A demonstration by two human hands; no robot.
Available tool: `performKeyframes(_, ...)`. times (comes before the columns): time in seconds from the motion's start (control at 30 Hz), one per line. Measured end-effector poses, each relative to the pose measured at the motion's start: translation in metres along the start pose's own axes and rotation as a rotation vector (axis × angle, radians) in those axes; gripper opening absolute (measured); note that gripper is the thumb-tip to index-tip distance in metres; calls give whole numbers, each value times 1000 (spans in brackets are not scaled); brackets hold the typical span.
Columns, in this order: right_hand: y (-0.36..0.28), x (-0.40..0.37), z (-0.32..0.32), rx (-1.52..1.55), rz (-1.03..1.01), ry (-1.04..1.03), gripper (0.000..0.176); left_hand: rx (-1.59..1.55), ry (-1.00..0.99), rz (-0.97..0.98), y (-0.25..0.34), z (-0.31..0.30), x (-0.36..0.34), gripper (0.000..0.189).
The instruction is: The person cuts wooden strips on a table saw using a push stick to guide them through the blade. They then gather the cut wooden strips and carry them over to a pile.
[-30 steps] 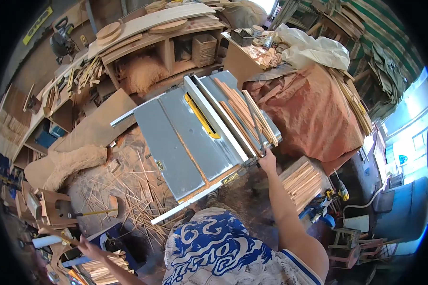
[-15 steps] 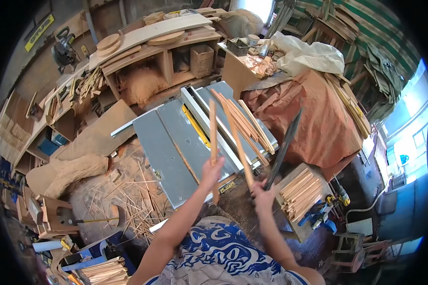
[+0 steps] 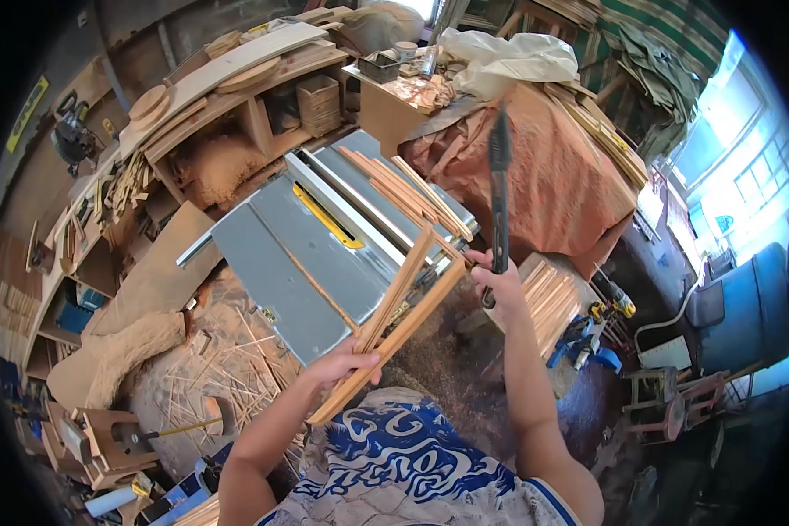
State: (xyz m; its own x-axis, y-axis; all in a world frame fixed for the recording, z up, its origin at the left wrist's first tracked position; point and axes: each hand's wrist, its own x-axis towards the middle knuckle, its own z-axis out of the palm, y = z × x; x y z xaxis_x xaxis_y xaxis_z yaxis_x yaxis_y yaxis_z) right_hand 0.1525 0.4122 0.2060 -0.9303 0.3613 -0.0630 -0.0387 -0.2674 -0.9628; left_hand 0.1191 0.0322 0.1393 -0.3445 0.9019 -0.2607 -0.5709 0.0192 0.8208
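Two thin wooden strips (image 3: 416,320) slant across in front of my body, gripped near their lower ends by my left hand (image 3: 349,362). Their upper ends meet near my right hand (image 3: 497,282), which is closed around the handle of a long black push stick (image 3: 500,188). The push stick points up and away from me. Just beyond the strips stands a grey table saw (image 3: 272,254) with a yellow blade insert (image 3: 324,215) and a metal rip fence (image 3: 368,219). More loose strips (image 3: 403,188) lie on its right side.
A pile of cut strips (image 3: 548,302) sits on a low stand at right, beside a cordless drill (image 3: 622,302) and blue clamps (image 3: 579,337). Offcuts (image 3: 219,368) litter the floor at left. A brown sheet (image 3: 543,167) covers a heap behind the saw.
The strip that was in my right hand is now with the other in my left hand, which has dropped lower and left. The push stick has swung more upright. My view has shifted right.
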Motion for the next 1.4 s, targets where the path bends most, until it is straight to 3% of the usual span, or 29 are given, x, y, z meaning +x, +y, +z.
performKeyframes(0.13,-10,-11,-2,-80,127,-165,41,17,-61,-147,1,8,-31,58)
performKeyframes(0.23,-4,-16,-4,57,141,-329,44,-12,-39,-112,4,13,-32,61)
performKeyframes(0.33,-4,-18,-1,68,106,-292,44,-6,-94,-177,29,7,-32,65)
performKeyframes(0.4,-5,-14,-3,68,65,-289,43,114,69,-158,56,16,-37,61)
performKeyframes(0.47,-9,-24,-11,125,-71,-96,41,321,355,-126,76,-32,-59,52)
performKeyframes(0.5,-11,-35,-21,60,-115,-20,40,279,536,-12,84,-43,-77,50)
performKeyframes(0.57,-3,-57,-38,-95,-169,179,37,315,851,-14,68,-106,-107,53)
performKeyframes(0.6,16,-67,-55,-253,-207,255,31,243,799,27,51,-136,-130,52)
performKeyframes(0.67,60,-97,-65,-751,-265,485,27,194,860,13,34,-111,-151,51)
performKeyframes(0.73,88,-136,-52,-727,-112,433,26,182,1162,-131,30,-40,-136,43)
performKeyframes(0.8,145,-163,-58,-769,-136,442,26,274,979,-121,-44,-60,-129,36)
performKeyframes(0.93,193,-173,-23,-931,-96,503,26,524,868,-49,-120,-58,-81,45)
performKeyframes(1.0,207,-161,-17,-984,-143,523,25,829,775,-16,-127,-54,-59,49)
performKeyframes(1.1,208,-145,-7,-1044,-191,538,28,910,801,25,-116,-47,-33,49)
performKeyframes(1.4,215,-118,13,-1059,-179,542,29,845,817,-63,-112,-64,2,46)
